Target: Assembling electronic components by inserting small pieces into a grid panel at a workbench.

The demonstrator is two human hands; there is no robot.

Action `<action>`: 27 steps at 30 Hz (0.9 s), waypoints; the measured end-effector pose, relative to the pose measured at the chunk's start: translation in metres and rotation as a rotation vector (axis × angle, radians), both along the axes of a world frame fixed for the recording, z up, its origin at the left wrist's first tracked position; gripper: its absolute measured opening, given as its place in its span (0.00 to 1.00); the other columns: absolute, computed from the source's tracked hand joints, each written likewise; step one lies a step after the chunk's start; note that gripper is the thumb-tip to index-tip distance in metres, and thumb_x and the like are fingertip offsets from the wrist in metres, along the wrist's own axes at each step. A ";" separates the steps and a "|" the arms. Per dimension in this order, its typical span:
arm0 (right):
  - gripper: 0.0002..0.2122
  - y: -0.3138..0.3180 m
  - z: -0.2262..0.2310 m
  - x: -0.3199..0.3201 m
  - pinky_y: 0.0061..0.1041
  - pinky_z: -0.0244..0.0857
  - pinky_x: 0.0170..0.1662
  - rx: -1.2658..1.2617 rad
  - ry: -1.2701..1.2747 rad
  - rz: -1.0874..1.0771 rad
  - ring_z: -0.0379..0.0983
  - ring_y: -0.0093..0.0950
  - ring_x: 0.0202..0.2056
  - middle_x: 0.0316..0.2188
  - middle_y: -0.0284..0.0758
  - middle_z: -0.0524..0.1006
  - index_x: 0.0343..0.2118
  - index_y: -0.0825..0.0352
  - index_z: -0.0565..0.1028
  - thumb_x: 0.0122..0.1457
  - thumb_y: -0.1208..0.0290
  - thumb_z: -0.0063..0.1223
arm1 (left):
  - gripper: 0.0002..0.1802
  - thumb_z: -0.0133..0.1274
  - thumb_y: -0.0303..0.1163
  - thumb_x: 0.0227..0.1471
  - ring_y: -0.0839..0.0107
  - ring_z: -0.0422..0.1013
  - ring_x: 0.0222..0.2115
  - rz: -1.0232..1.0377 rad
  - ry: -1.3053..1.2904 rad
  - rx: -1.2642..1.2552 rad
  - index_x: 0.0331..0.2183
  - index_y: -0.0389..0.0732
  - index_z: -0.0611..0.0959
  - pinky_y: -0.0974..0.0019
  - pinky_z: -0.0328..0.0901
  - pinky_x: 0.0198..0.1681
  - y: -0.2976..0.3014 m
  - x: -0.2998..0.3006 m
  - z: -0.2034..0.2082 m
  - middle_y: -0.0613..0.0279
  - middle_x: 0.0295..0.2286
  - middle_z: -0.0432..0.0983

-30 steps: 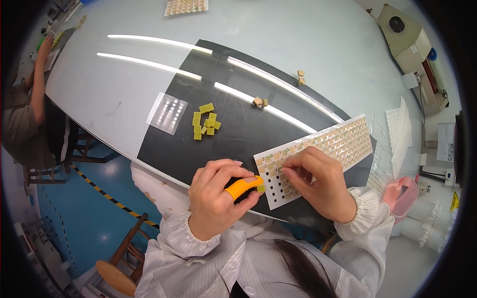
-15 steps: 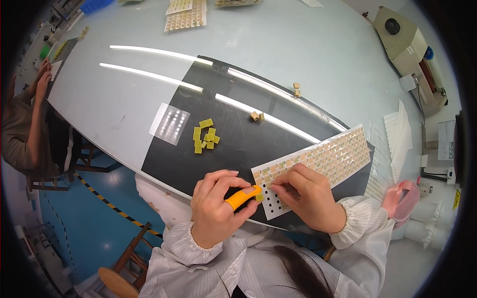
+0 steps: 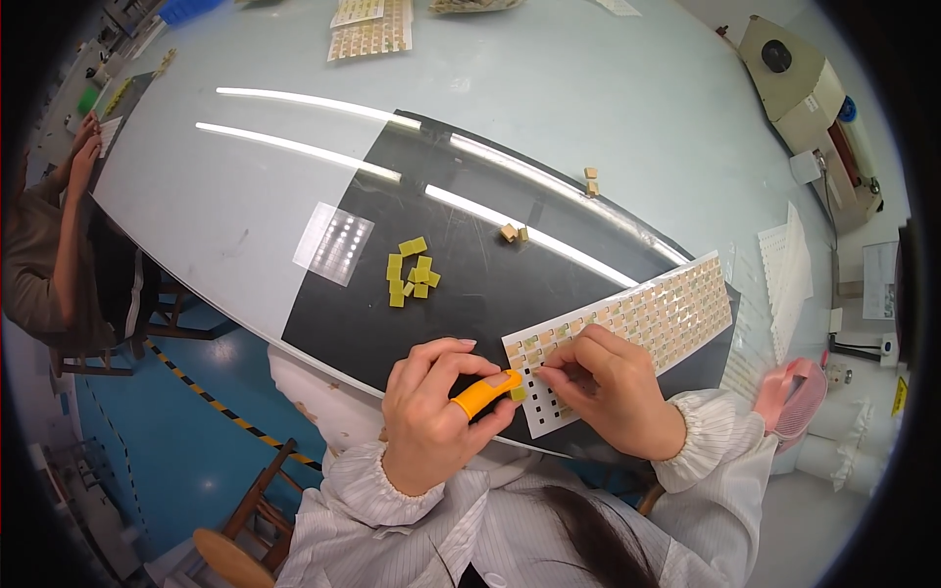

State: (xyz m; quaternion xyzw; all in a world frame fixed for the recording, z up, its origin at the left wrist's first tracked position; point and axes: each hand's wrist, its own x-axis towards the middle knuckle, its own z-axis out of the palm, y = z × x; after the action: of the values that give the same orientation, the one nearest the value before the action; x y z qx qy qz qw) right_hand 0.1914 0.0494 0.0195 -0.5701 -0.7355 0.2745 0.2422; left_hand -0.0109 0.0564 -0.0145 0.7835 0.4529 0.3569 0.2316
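Note:
My left hand (image 3: 431,416) is closed, with an orange sleeve-like piece (image 3: 482,394) along one finger. Between its fingertips sits a small yellow-green square (image 3: 519,394), beside the left end of a white sheet (image 3: 545,419). Rows of beige pieces cover most of that sheet; small dark squares show at its near left corner. Over this corner, my right hand (image 3: 613,382) has thumb and forefinger pinched together. Whatever those fingertips may hold is too small to make out. Several yellow-green squares (image 3: 396,267) lie in a loose group on the black mat (image 3: 451,318).
Beige blocks (image 3: 509,232) lie on the mat, with more blocks (image 3: 591,173) farther off. A clear dotted sheet (image 3: 334,243) is at left. A beige machine (image 3: 794,98) stands at far right, near a pink mesh item (image 3: 792,397). Another person (image 3: 64,235) sits at left.
The view has shifted slightly, moving the mat's contents a little to the right in the picture. Both hands keep almost the same pose at the sheet's corner.

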 end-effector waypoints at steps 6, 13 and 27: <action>0.05 0.008 0.016 0.003 0.18 0.67 0.24 -0.277 0.252 -0.001 0.72 0.19 0.22 0.23 0.32 0.75 0.27 0.72 0.76 0.52 0.78 0.63 | 0.13 0.68 0.29 0.30 0.66 0.71 0.42 -0.005 0.000 0.007 0.26 0.43 0.86 0.62 0.62 0.38 0.000 -0.002 -0.001 0.71 0.31 0.76; 0.06 0.028 0.018 0.005 0.14 0.70 0.26 -1.023 0.690 -0.072 0.74 0.16 0.22 0.24 0.32 0.78 0.30 0.72 0.75 0.58 0.74 0.59 | 0.12 0.68 0.29 0.31 0.66 0.71 0.42 -0.016 -0.013 -0.010 0.26 0.44 0.87 0.63 0.62 0.38 0.001 -0.001 -0.001 0.72 0.31 0.76; 0.06 0.028 0.018 0.004 0.14 0.70 0.27 -1.034 0.651 -0.043 0.75 0.16 0.24 0.25 0.32 0.78 0.32 0.73 0.75 0.58 0.75 0.57 | 0.11 0.68 0.29 0.32 0.67 0.71 0.42 -0.011 -0.006 -0.013 0.26 0.44 0.87 0.63 0.61 0.37 0.000 -0.001 0.000 0.72 0.31 0.76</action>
State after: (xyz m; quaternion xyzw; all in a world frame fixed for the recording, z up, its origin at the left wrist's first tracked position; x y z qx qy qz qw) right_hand 0.1955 0.0774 0.0370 -0.5154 -0.3835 0.7512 0.1517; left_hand -0.0124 0.0566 -0.0142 0.7833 0.4502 0.3553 0.2398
